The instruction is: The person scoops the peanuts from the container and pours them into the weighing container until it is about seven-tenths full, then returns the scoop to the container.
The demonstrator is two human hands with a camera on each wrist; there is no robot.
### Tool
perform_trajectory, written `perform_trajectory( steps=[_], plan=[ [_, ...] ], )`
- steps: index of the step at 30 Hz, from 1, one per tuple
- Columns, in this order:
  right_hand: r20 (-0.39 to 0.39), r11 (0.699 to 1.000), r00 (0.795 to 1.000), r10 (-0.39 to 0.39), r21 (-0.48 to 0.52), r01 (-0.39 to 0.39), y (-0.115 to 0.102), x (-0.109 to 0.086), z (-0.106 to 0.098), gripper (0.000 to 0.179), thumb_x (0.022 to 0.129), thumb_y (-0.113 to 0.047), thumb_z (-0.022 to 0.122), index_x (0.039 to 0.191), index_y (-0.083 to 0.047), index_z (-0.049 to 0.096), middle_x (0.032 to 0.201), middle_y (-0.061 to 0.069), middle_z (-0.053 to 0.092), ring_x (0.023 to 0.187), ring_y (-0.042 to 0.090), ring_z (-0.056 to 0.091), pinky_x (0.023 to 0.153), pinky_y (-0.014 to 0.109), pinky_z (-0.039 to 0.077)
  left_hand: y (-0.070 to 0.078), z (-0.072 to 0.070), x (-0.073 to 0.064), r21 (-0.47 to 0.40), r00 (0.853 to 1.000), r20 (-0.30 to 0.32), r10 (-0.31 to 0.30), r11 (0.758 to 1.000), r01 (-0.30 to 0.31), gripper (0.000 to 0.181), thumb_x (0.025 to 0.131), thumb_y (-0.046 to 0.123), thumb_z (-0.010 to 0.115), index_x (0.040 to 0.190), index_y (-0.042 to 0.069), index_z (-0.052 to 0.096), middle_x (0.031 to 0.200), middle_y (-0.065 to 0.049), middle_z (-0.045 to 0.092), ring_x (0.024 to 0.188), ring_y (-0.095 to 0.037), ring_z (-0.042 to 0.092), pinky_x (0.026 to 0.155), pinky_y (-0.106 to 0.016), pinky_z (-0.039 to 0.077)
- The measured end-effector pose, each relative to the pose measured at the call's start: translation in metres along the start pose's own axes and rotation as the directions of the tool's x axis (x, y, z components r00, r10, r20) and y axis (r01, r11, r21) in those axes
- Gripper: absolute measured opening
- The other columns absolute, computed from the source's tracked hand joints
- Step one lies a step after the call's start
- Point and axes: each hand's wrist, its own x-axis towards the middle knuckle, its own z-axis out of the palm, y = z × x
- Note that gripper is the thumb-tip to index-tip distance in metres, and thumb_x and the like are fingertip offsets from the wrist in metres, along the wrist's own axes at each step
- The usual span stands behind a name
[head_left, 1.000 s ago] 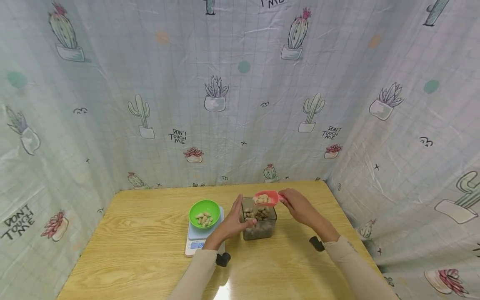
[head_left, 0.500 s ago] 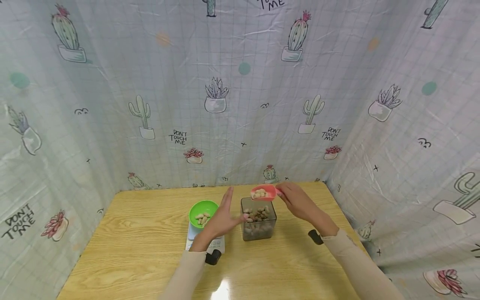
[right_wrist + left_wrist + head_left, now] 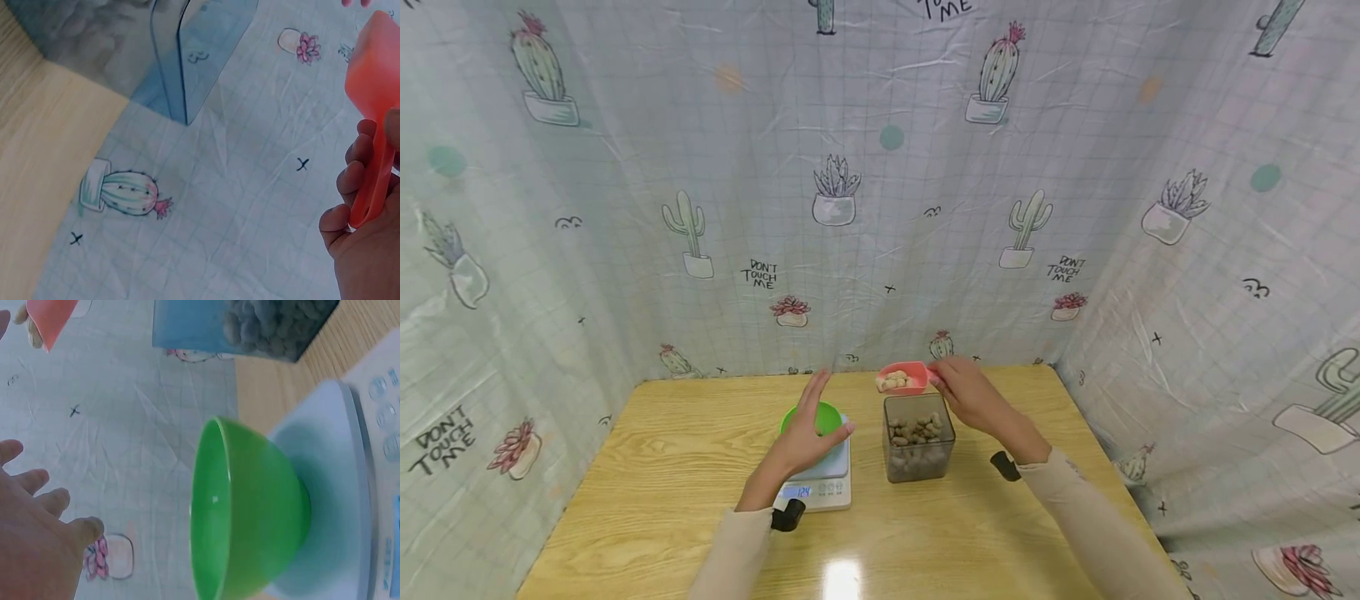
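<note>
My right hand [image 3: 970,396] grips the handle of a red scoop [image 3: 916,377] with peanuts [image 3: 893,381] in it, held above and behind the clear bin. In the right wrist view the fingers curl round the scoop's handle [image 3: 375,181]. My left hand [image 3: 801,437], fingers extended, hovers over the green bowl [image 3: 830,417] and hides much of it. The left wrist view shows that hand [image 3: 37,531] apart from the bowl [image 3: 262,506]. The bowl stands on a white kitchen scale [image 3: 831,492] whose display reads 124.
A see-through grey bin [image 3: 919,458] partly filled with peanuts stands right of the scale on the wooden table [image 3: 700,433]. A curtain printed with cacti [image 3: 880,250] hangs behind the table and at both sides.
My left hand has left the bin's side and moved left over the bowl. My right hand has carried the loaded scoop up and to the left.
</note>
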Motion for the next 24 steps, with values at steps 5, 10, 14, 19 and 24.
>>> perform_trajectory(
  steps=[5, 10, 14, 19, 24],
  plan=[
    [0.026, 0.999, 0.999, 0.02, 0.026, -0.02, -0.007, 0.009, 0.009, 0.017, 0.1, -0.014, 0.056, 0.114, -0.006, 0.061, 0.104, 0.009, 0.067, 0.099, 0.027, 0.063, 0.087, 0.045, 0.051, -0.018, -0.01, -0.008, 0.013, 1.0, -0.018, -0.019, 1.0, 0.019, 0.097, 0.089, 0.047, 0.068, 0.158, 0.033, 0.003, 0.167, -0.004, 0.002, 0.151, -0.042, 0.015, 0.107, -0.07, 0.03],
    [0.068, 0.997, 0.996, 0.051, 0.057, -0.055, -0.017, 0.02, 0.015, 0.021, 0.102, -0.017, 0.053, 0.117, -0.005, 0.062, 0.108, 0.01, 0.068, 0.102, 0.028, 0.063, 0.089, 0.044, 0.051, -0.034, -0.017, -0.015, -0.02, 0.997, -0.038, -0.061, 0.998, 0.061, 0.099, 0.087, 0.048, 0.07, 0.158, 0.035, 0.003, 0.167, -0.006, 0.002, 0.149, -0.044, 0.016, 0.106, -0.072, 0.028],
    [0.068, 0.997, 0.997, 0.04, 0.059, -0.045, -0.025, 0.026, 0.023, 0.022, 0.102, -0.018, 0.053, 0.117, -0.005, 0.062, 0.109, 0.01, 0.068, 0.105, 0.027, 0.063, 0.091, 0.042, 0.052, -0.045, -0.019, -0.02, -0.025, 0.993, -0.042, -0.108, 0.994, 0.107, 0.101, 0.085, 0.044, 0.073, 0.158, 0.034, 0.004, 0.167, -0.008, 0.002, 0.147, -0.048, 0.019, 0.106, -0.073, 0.029],
    [0.055, 0.997, 0.998, 0.007, 0.077, -0.011, -0.033, 0.032, 0.033, 0.022, 0.102, -0.018, 0.053, 0.115, -0.004, 0.062, 0.105, 0.01, 0.067, 0.1, 0.027, 0.062, 0.089, 0.042, 0.051, -0.059, -0.019, -0.022, -0.043, 0.985, -0.027, -0.17, 0.985, 0.169, 0.106, 0.083, 0.041, 0.076, 0.158, 0.034, 0.003, 0.166, -0.011, 0.002, 0.146, -0.05, 0.02, 0.108, -0.072, 0.028],
    [0.046, 0.997, 0.999, -0.014, 0.073, 0.01, -0.039, 0.034, 0.046, 0.021, 0.101, -0.018, 0.053, 0.114, -0.003, 0.062, 0.103, 0.01, 0.067, 0.097, 0.026, 0.062, 0.086, 0.041, 0.051, -0.072, -0.015, -0.021, -0.054, 0.98, -0.005, -0.201, 0.978, 0.2, 0.111, 0.08, 0.044, 0.078, 0.159, 0.029, 0.002, 0.165, -0.016, 0.004, 0.146, -0.052, 0.019, 0.109, -0.071, 0.026]
  ],
)
